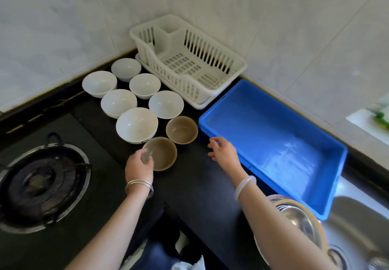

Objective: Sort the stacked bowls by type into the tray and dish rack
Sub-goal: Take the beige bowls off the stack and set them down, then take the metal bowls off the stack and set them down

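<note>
Several white bowls, some stacked, stand on the black counter; the nearest white stack is in front. Two brown bowls sit beside them: a far brown bowl and a near brown bowl. My left hand pinches the near brown bowl's left rim. My right hand hovers open over the counter, between the brown bowls and the blue tray, holding nothing. The blue tray and the white dish rack in the corner hold no bowls.
A gas burner lies at the left. A steel sink with a strainer bowl sits at the lower right. Tiled walls close the corner behind the rack. A green item rests on the far right ledge.
</note>
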Demonstrator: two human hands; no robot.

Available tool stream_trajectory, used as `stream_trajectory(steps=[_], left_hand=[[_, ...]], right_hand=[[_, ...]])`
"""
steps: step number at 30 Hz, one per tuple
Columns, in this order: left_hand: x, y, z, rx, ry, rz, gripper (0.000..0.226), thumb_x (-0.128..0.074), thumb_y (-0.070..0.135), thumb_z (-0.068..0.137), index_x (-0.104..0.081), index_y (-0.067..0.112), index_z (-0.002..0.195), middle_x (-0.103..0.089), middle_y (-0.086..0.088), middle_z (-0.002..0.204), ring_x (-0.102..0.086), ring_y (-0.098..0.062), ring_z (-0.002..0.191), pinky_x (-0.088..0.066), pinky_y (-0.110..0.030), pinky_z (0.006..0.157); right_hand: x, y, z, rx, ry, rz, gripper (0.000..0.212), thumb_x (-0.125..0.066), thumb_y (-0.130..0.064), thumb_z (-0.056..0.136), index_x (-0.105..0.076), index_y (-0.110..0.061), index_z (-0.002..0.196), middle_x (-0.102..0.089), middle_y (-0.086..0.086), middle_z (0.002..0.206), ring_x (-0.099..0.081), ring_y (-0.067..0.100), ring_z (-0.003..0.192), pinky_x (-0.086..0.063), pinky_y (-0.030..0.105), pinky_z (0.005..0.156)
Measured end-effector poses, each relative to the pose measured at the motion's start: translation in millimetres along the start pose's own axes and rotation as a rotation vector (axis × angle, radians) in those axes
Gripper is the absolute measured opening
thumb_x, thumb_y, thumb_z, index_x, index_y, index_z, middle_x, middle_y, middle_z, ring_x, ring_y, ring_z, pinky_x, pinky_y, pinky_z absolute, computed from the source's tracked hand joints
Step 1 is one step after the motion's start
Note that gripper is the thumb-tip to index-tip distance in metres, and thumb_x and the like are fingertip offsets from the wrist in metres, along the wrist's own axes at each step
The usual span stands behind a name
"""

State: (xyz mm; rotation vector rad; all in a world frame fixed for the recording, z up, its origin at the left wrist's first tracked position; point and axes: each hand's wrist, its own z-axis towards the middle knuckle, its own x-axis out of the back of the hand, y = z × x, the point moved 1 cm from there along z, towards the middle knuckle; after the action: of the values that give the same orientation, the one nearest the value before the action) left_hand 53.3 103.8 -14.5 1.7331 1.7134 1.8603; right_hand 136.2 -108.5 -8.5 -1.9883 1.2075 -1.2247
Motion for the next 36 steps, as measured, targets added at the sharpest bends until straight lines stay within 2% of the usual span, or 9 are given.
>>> stream_trajectory(steps=[5, 8, 10, 15, 20, 25, 29, 31, 36], left_hand=[[-31, 32, -51, -0.136, -0.208, -0.083, 0.019, -0.057, 0.011, 0.087, -0.063, 0.013, 0.105, -0.066, -0.007, 0.104, -0.06, -0.017, 0.089, -0.043, -0.025, 0.076], [-63, 49, -89, -0.216, -0.412, -0.049, 0.016, -0.057, 0.015, 0.087, -0.063, 0.016, 0.102, -0.064, 0.001, 0.097, -0.057, -0.009, 0.083, -0.043, -0.021, 0.075], [-85, 59, -115, -0.258, -0.542, -0.022, 0.016, -0.058, 0.018, 0.087, -0.064, 0.019, 0.101, -0.062, 0.006, 0.093, -0.058, -0.007, 0.084, -0.042, -0.019, 0.074], [-128, 78, -176, -0.411, -0.71, 0.075, 0.016, -0.06, 0.022, 0.086, -0.065, 0.022, 0.101, -0.061, 0.012, 0.09, -0.054, 0.004, 0.074, -0.038, -0.007, 0.063], [-146, 85, -214, -0.58, -0.743, 0.243, 0.025, -0.057, 0.025, 0.087, -0.064, 0.022, 0.111, -0.063, 0.003, 0.106, -0.06, -0.012, 0.093, -0.048, -0.023, 0.081], [-151, 83, -228, -0.71, -0.67, 0.363, 0.031, -0.055, 0.024, 0.088, -0.059, 0.024, 0.119, -0.061, 0.002, 0.11, -0.057, -0.016, 0.101, -0.049, -0.028, 0.084], [-153, 84, -229, -0.638, -0.671, 0.33, 0.027, -0.056, 0.021, 0.088, -0.06, 0.02, 0.114, -0.065, -0.001, 0.108, -0.058, -0.019, 0.103, -0.051, -0.035, 0.089], [-154, 85, -228, -0.595, -0.682, 0.297, 0.027, -0.056, 0.019, 0.088, -0.061, 0.018, 0.114, -0.065, -0.001, 0.107, -0.059, -0.018, 0.101, -0.051, -0.035, 0.089], [-153, 84, -225, -0.511, -0.709, 0.218, 0.025, -0.05, 0.019, 0.091, -0.063, 0.019, 0.113, -0.065, -0.001, 0.108, -0.06, -0.015, 0.097, -0.052, -0.03, 0.086]], right_hand=[[63, 44, -55, 0.074, 0.197, -0.091, 0.013, -0.047, -0.026, 0.094, -0.059, -0.028, 0.092, -0.069, -0.003, 0.087, -0.067, 0.021, 0.077, -0.053, 0.036, 0.07], [105, 81, -87, 0.002, 0.356, -0.156, 0.014, -0.05, -0.024, 0.093, -0.064, -0.025, 0.095, -0.071, 0.002, 0.087, -0.064, 0.024, 0.072, -0.05, 0.035, 0.066], [132, 108, -110, -0.058, 0.471, -0.271, 0.015, -0.052, -0.024, 0.092, -0.066, -0.025, 0.098, -0.072, 0.005, 0.09, -0.06, 0.021, 0.07, -0.04, 0.029, 0.062], [173, 160, -156, -0.147, 0.593, -0.453, 0.017, -0.056, -0.019, 0.09, -0.069, -0.014, 0.1, -0.07, 0.011, 0.1, -0.063, 0.032, 0.092, -0.041, 0.033, 0.069], [179, 182, -173, -0.146, 0.555, -0.508, 0.021, -0.054, -0.022, 0.092, -0.072, -0.017, 0.1, -0.062, 0.008, 0.09, -0.06, 0.029, 0.088, -0.037, 0.031, 0.065], [173, 183, -173, -0.17, 0.551, -0.57, 0.019, -0.051, -0.021, 0.091, -0.069, -0.015, 0.093, -0.05, 0.001, 0.082, -0.058, 0.027, 0.085, -0.032, 0.028, 0.061], [176, 188, -174, -0.17, 0.554, -0.406, 0.011, -0.061, -0.023, 0.086, -0.068, -0.017, 0.093, -0.059, 0.0, 0.09, -0.059, 0.023, 0.087, -0.037, 0.027, 0.066], [179, 189, -174, -0.181, 0.554, -0.314, 0.008, -0.066, -0.024, 0.084, -0.066, -0.017, 0.087, -0.059, -0.002, 0.085, -0.059, 0.02, 0.083, -0.038, 0.026, 0.067], [186, 188, -173, -0.228, 0.518, -0.162, 0.015, -0.069, -0.024, 0.082, -0.059, -0.016, 0.073, -0.06, -0.003, 0.071, -0.054, 0.016, 0.069, -0.035, 0.023, 0.053]])
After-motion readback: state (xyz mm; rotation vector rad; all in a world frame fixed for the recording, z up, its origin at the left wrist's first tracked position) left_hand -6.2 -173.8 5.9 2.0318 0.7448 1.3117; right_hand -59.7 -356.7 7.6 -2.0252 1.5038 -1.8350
